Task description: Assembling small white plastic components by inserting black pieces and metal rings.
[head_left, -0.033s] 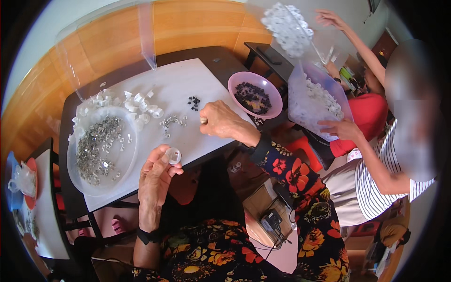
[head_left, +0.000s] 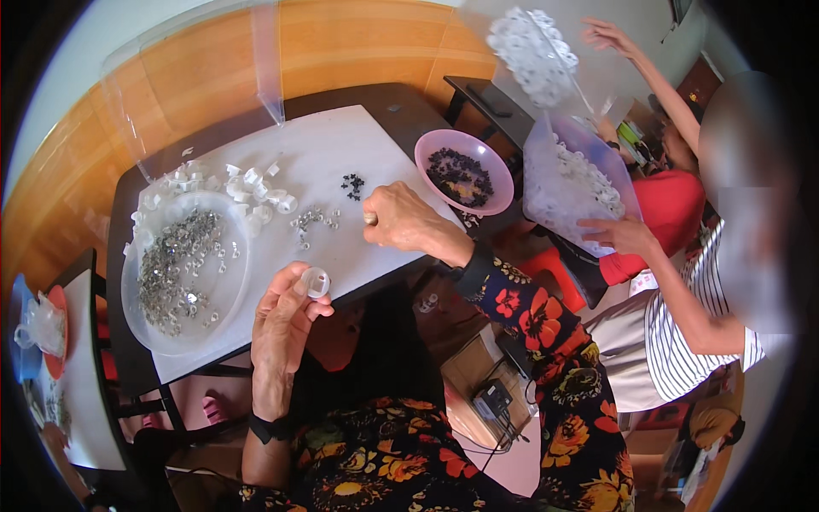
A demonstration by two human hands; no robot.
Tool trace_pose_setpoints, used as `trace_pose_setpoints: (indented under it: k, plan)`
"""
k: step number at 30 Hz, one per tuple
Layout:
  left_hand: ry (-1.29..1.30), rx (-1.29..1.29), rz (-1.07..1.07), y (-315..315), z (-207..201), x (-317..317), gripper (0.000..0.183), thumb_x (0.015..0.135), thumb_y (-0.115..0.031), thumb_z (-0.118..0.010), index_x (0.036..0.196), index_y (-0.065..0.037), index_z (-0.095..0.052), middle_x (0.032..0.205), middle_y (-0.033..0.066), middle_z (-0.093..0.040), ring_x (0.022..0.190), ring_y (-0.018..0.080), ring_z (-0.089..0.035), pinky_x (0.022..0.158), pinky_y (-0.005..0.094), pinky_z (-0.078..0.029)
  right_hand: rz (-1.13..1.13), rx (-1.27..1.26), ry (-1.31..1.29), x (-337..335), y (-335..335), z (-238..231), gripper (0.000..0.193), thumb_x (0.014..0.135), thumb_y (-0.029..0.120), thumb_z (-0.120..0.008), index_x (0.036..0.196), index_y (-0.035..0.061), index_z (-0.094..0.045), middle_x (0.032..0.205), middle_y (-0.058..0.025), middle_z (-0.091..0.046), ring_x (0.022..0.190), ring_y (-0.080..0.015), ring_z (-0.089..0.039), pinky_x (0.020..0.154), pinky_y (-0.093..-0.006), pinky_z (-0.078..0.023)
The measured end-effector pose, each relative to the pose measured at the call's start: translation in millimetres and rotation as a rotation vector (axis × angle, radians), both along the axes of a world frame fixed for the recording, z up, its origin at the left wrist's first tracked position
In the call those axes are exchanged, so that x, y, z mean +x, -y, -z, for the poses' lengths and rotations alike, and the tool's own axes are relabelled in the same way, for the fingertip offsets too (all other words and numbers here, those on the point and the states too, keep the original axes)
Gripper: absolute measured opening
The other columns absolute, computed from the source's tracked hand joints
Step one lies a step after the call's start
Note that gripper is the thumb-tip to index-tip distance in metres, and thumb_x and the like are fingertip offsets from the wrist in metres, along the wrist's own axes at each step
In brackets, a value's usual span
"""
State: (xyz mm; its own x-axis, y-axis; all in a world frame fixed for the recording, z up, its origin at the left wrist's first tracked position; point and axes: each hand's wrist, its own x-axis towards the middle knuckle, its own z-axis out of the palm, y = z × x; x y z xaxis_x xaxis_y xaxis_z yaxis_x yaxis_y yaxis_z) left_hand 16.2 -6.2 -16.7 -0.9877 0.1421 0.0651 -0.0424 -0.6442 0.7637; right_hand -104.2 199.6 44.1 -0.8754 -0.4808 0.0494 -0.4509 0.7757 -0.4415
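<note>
Seen from above, taking the white table top (head_left: 341, 162) as landmark and reading from left to right.

At its left end: a clear round tray (head_left: 136, 316), heaped with small metal clips (head_left: 179, 260). Just behind the tray: a scatter of white plastic caps (head_left: 247, 183), loose and unsorted.

At the near edge, right of the tray: left hand (head_left: 281, 328), raised, thumb and fingertips pinched on one clear plastic ring (head_left: 316, 282), held just over the table's rim.

Toward the middle: a few more metal clips (head_left: 311, 220), then a little cluster of black pieces (head_left: 352, 183).

At the right edge: right hand (head_left: 408, 220), knuckles up, fingers curled down onto the surface; closed on something or merely resting, cannot tell from here.

Off the right corner: a pink bowl (head_left: 503, 171) holding more black pieces.

Farther right, off the table: another person's hand (head_left: 616, 234) steadying a clear bag (head_left: 546, 183) of white parts.

As a judgement only: work seemingly well short of done, with one ring in hand, many clips, caps and black pieces left, and no finished pile recognisable.
</note>
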Motion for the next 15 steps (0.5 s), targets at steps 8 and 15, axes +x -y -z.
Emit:
trace_pose_setpoints:
  k: [8,15]
  plan:
    - [0.037,0.050,0.019,3,-3,-2,0.039,0.090,-0.025,-0.060,0.116,0.002,-0.050,0.096,0.0164,-0.061,0.077,0.0170,-0.059,0.067,0.0268,-0.053,-0.007,-0.117,-0.062,9,-1,1,0.013,0.068,0.007,-0.062,0.069,-0.0058,-0.063,0.059,-0.0160,-0.062,0.056,-0.0210,-0.063,0.055,-0.0317,-0.049]
    - [0.076,0.177,0.048,5,-7,1,0.038,0.093,-0.024,-0.055,0.115,0.007,-0.051,0.089,0.0162,-0.061,0.073,0.0194,-0.060,0.065,0.0299,-0.053,-0.211,-0.785,0.123,50,28,-18,0.006,0.076,0.003,-0.065,0.079,-0.0019,-0.064,0.075,-0.0051,-0.064,0.070,-0.0097,-0.060,0.063,-0.0251,-0.047]
